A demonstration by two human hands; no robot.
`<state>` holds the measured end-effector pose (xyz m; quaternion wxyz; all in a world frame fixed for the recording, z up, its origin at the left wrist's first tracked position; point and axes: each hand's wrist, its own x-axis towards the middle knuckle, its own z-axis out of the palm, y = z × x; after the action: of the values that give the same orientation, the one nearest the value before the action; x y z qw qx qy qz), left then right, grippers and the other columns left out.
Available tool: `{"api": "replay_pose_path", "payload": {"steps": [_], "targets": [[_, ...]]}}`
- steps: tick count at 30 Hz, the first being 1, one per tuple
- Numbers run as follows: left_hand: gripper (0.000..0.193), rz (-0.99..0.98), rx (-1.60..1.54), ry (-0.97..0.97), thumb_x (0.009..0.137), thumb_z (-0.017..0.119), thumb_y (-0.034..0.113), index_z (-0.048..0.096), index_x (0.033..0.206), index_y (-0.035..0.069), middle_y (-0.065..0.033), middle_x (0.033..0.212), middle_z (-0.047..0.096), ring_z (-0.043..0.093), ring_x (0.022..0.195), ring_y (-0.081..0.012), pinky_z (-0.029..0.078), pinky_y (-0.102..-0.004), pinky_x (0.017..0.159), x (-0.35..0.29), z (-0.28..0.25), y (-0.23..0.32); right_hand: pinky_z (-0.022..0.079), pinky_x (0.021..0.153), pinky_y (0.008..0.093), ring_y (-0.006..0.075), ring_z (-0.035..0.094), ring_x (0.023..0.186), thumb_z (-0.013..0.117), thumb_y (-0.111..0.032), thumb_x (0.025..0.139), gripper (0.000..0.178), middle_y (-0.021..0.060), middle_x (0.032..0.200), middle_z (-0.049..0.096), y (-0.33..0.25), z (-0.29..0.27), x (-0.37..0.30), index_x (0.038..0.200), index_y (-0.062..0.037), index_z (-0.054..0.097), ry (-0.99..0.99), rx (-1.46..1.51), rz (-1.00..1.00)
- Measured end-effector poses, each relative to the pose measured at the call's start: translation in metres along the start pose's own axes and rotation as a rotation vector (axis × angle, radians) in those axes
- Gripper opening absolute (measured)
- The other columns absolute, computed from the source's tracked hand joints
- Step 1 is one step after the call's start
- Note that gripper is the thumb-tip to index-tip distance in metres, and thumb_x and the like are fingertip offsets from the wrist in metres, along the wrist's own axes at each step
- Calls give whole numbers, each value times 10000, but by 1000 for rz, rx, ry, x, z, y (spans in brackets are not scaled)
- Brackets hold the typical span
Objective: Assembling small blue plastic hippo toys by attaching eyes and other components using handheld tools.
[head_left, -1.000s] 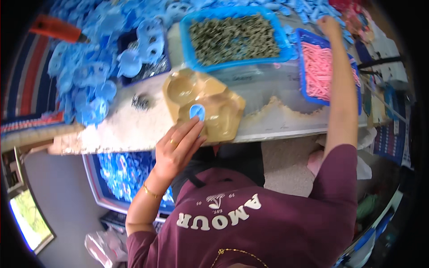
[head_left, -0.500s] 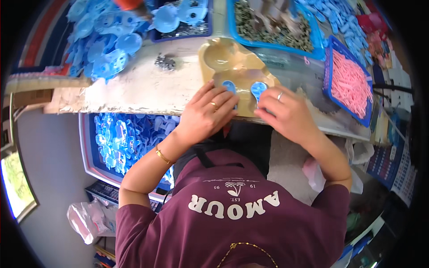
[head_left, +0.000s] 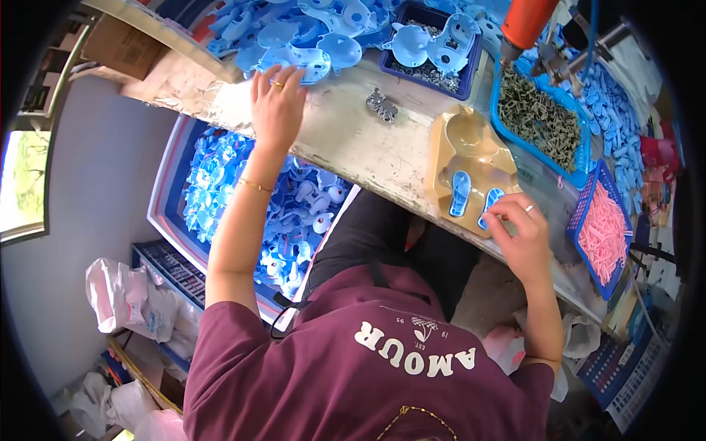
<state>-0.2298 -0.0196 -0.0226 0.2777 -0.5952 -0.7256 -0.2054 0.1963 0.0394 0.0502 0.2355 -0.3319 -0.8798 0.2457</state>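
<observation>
My left hand (head_left: 279,106) reaches to the near edge of the pile. Its fingers are bent over the rim of a light blue plastic shell (head_left: 312,65); the thumb is hidden. At the tan moulded fixture (head_left: 441,158), my right hand (head_left: 521,224) has thumb and forefinger closed on a small blue elongated plastic piece (head_left: 491,203) lying in a hollow. A second blue elongated piece (head_left: 460,192) lies in the hollow beside it, untouched. The round hollow (head_left: 466,132) at the fixture's far end holds no blue piece.
A small heap of metal parts (head_left: 382,106) lies on the table. Beyond are a dark blue bin (head_left: 462,90), a blue tray (head_left: 507,121) of small metallic-looking parts and a basket (head_left: 579,220) of pink strips. An orange-bodied tool (head_left: 526,23) hangs overhead. Below left stands a crate (head_left: 165,209) of blue parts.
My left hand has left the fixture for the blue shells at the far left. My right hand stays at the right-hand blue piece. The view has swung left.
</observation>
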Motion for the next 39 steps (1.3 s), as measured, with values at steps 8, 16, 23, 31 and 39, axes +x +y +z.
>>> {"api": "replay_pose_path", "payload": {"steps": [8, 16, 23, 31, 39], "targets": [[345, 200, -119, 139, 802, 727, 106, 750, 1144, 146, 7, 1014, 709, 618, 876, -196, 504, -330, 818, 16, -46, 26, 536, 680, 295, 193, 658, 770, 762, 9, 823, 90, 101, 900, 671, -1, -4, -7, 865, 14, 682, -16, 45, 50], [453, 627, -537, -53, 793, 625, 160, 700, 1235, 92, -1, 1143, 662, 586, 909, -168, 500, -322, 810, -10, -86, 164, 496, 648, 265, 149, 616, 742, 730, 24, 857, 71, 74, 905, 667, 1, -22, 7, 899, 17, 673, 161, 54, 69], [465, 659, -677, -213, 779, 658, 137, 680, 1242, 97, 6, 1107, 652, 589, 930, -176, 513, -316, 790, -8, -43, 211, 498, 677, 273, 158, 629, 781, 735, -20, 871, 85, 58, 953, 676, 17, -24, -5, 941, -13, 687, 255, -67, 134], [381, 552, -745, -180, 851, 686, 179, 662, 1218, 80, -18, 1166, 658, 595, 1078, -212, 479, -363, 992, -12, -42, 228, 498, 960, 387, 312, 577, 1185, 776, -120, 836, 531, 116, 1352, 581, 31, -16, -5, 1337, -75, 607, -37, -50, 17], [642, 420, -725, -252, 820, 772, 289, 542, 1393, 111, -81, 1465, 503, 459, 1348, -303, 315, -510, 1175, -8, -42, 212, 507, 861, 374, 292, 623, 1012, 722, -77, 887, 321, 112, 1116, 670, 53, -12, 8, 1204, -53, 678, -3, -38, -77]]}}
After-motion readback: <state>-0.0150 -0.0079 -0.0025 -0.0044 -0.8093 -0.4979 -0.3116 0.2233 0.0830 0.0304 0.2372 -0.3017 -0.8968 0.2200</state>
